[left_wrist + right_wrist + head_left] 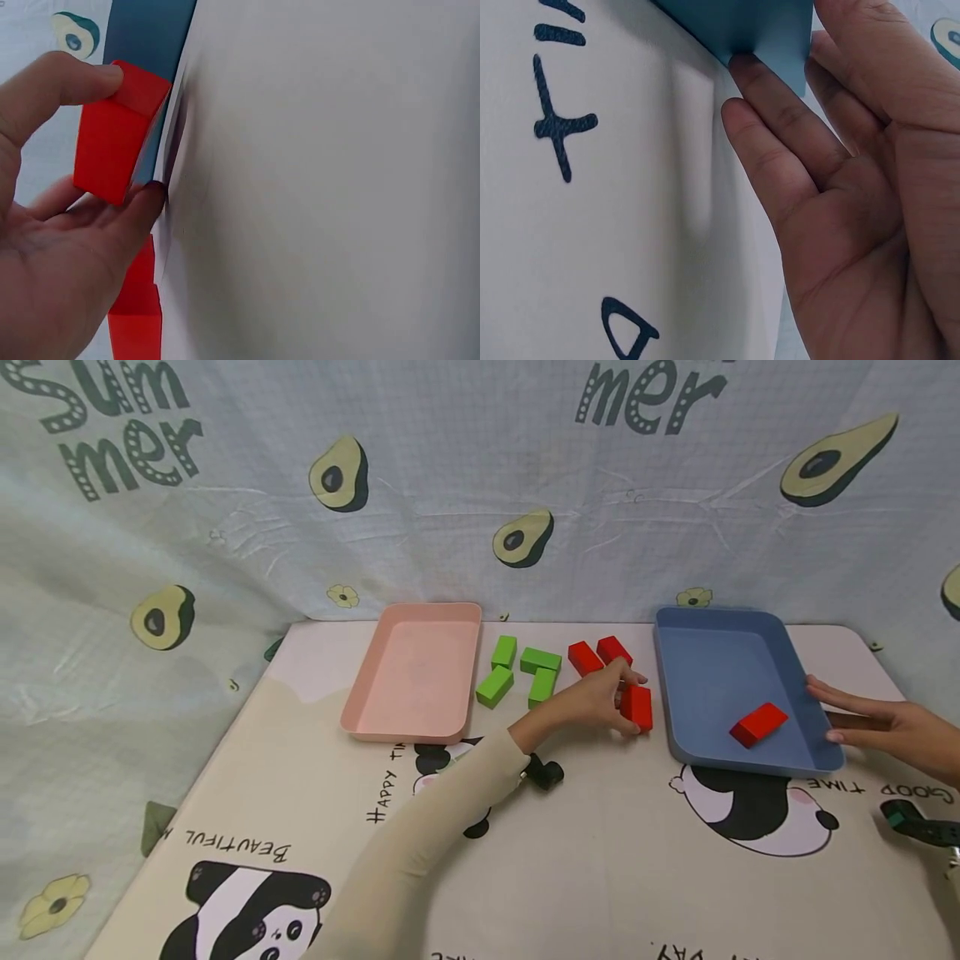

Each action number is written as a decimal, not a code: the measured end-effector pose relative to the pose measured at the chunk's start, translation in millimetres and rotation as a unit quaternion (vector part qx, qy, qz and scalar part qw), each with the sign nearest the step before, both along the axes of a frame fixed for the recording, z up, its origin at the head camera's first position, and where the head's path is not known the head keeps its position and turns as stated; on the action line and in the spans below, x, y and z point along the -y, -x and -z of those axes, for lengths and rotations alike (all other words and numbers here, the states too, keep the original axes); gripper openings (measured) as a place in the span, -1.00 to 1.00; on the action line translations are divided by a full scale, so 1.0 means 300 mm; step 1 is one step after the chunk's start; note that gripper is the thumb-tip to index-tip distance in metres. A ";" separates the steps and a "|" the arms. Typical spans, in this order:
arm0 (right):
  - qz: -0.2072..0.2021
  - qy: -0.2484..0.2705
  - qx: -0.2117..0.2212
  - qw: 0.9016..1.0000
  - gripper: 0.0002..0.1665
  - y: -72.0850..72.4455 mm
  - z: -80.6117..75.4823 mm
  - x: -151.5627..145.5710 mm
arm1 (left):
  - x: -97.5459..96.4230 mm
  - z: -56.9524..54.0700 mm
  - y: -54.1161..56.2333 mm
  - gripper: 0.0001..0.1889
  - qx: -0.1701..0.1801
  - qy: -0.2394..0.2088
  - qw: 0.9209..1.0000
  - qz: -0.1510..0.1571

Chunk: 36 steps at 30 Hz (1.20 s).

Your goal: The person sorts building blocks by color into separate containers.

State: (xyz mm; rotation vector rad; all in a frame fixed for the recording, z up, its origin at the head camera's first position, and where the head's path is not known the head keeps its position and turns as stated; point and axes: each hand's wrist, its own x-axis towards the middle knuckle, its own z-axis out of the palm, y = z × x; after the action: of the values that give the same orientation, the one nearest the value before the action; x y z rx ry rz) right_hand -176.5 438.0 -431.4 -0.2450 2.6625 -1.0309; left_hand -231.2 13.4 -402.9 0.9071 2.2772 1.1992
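My left hand (602, 697) pinches a red block (637, 708) between thumb and fingers, just left of the blue tray (678, 718). In the left wrist view the thumb presses on the upper end of this red block (112, 146), with the other fingers beneath it. Two more red blocks, one at the back (614, 649) and one beside it (584, 657), lie beyond the left hand. Another red block (759, 725) sits inside the blue tray. My right hand (892, 727) touches the tray's right side, its fingers extended; the right wrist view shows fingertips against the blue wall (769, 34).
A pink tray (416, 672) stands at the back left. Several green blocks (495, 687) lie between it and the red ones. A printed cloth (600, 860) covers the table, and a patterned curtain (427, 485) hangs along the back edge.
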 end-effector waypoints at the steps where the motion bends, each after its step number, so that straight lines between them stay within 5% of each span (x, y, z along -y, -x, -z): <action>1: 0.000 0.002 0.001 1.000 -0.04 0.000 -0.001 0.000 | 0.001 0.001 -0.001 -0.38 -0.005 0.006 1.000 0.001; 10: 0.002 0.005 0.005 1.000 -0.03 -0.001 0.003 0.001 | 0.022 -0.004 -0.016 -0.21 0.019 -0.012 1.000 0.010; 16: 0.002 0.003 -0.004 1.000 -0.05 -0.003 0.006 0.003 | 0.042 -0.021 -0.018 -0.31 -0.007 -0.014 1.000 0.023; 23: 0.001 0.003 -0.004 1.000 -0.03 -0.003 0.005 0.003 | 0.057 -0.038 -0.023 -0.34 0.037 -0.084 0.995 0.031; 36: -0.005 0.009 -0.003 1.000 -0.05 -0.016 -0.015 0.018 | 0.052 -0.049 -0.032 -0.40 0.051 -0.142 0.988 0.028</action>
State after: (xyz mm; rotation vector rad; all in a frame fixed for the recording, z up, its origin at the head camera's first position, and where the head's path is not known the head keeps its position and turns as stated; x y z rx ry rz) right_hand -171.8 432.8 -427.0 -0.2650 2.6562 -1.0545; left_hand -221.6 -2.3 -388.1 0.9763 2.0197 1.5353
